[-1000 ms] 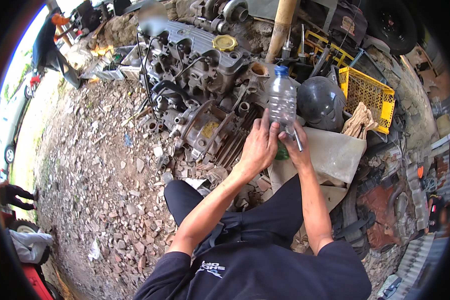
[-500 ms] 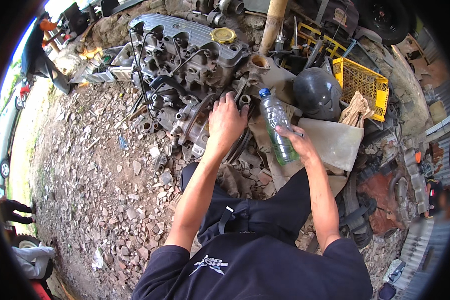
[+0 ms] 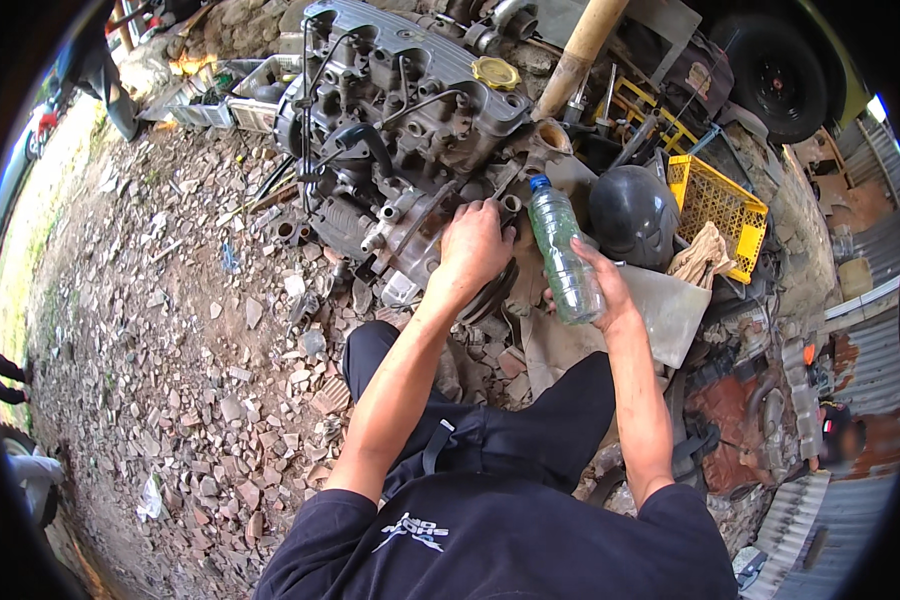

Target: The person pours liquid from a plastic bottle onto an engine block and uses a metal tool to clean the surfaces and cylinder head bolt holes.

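Outdoors, broken stones are covering the ground (image 3: 210, 320) on the left, and a grimy engine (image 3: 435, 140) is standing at the far middle. A black tyre (image 3: 770, 80) is leaning at the far right, while a bamboo pole (image 3: 582, 50) is rising beside the engine's right end. Nearer, a yellow plastic crate (image 3: 742, 188) is sitting tilted on the right, with a glossy black helmet (image 3: 632, 215) resting just to its left. Between helmet and engine, a clear plastic bottle (image 3: 565, 250) is slanting upward, its top pointing far and slightly left. The right hand (image 3: 610, 285) is grasping its lower half from the right. The left hand (image 3: 477, 240) is bending its fingers over the engine's near right part; whether it is gripping anything, I cannot tell. A yellow filler cap (image 3: 495, 73) is topping the engine, and a blue screw cap (image 3: 539, 182) is closing the bottle.
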Demonstrator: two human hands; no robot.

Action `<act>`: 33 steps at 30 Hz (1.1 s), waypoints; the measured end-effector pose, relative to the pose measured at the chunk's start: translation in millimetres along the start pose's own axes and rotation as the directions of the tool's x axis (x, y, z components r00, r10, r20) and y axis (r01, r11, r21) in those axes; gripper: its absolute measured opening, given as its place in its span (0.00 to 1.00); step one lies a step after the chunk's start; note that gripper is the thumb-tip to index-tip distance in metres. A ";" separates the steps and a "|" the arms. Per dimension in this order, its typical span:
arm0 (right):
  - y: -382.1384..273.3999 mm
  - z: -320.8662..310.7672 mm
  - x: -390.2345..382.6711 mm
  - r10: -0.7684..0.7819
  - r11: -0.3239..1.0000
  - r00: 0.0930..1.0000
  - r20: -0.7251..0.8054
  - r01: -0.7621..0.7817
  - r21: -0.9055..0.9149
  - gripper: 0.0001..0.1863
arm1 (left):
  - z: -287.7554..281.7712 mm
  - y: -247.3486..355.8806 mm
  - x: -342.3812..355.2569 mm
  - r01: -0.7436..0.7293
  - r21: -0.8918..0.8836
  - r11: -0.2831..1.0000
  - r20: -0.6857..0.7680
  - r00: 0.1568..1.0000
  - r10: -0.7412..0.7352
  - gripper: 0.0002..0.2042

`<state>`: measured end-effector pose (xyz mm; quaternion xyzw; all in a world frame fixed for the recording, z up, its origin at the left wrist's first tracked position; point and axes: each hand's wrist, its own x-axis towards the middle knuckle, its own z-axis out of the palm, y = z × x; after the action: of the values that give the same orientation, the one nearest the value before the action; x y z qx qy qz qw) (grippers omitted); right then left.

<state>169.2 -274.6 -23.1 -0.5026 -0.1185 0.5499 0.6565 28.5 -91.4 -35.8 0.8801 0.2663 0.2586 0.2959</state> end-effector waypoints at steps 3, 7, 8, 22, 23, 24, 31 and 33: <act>4.7 7.0 -1.8 -0.029 0.999 1.000 0.003 0.028 0.015 0.25 | 1.6 -3.6 -1.3 0.015 -0.004 1.000 0.005 1.000 -0.015 0.19; 6.5 16.7 -5.3 -0.084 0.993 0.996 -0.026 0.085 0.080 0.24 | -1.3 0.0 -3.7 0.021 0.015 1.000 0.008 1.000 -0.021 0.15; 8.3 15.2 -3.7 -0.094 0.990 0.995 -0.032 0.097 0.100 0.24 | -3.1 1.8 -4.6 0.029 0.019 0.999 0.017 0.999 -0.029 0.15; 29.3 30.4 4.7 -0.188 0.934 0.982 -0.002 0.180 0.308 0.24 | -2.8 0.6 -3.9 0.035 0.034 0.999 0.030 0.999 -0.036 0.19; 28.7 30.5 4.9 -0.185 0.940 0.983 -0.016 0.182 0.287 0.24 | -1.3 0.3 -3.2 0.031 0.029 0.999 0.026 0.999 -0.032 0.18; 27.9 31.4 5.0 -0.181 0.946 0.983 -0.031 0.183 0.267 0.24 | -0.3 -0.7 -2.4 0.031 0.020 0.999 0.017 0.999 -0.031 0.18; 26.3 40.1 -5.1 -0.085 0.993 0.994 -0.068 0.090 0.072 0.25 | -4.2 -0.7 -1.1 0.060 -0.044 0.997 0.019 0.998 -0.059 0.16; 35.1 41.2 -3.7 -0.211 0.974 0.968 -0.136 0.196 -0.117 0.25 | -8.7 4.4 0.5 0.078 -0.114 0.990 0.014 0.997 -0.077 0.20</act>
<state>117.5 -259.7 -30.2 -0.5599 -0.1487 0.4343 0.6898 24.9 -90.7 -26.7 0.8519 0.2835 0.2578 0.3570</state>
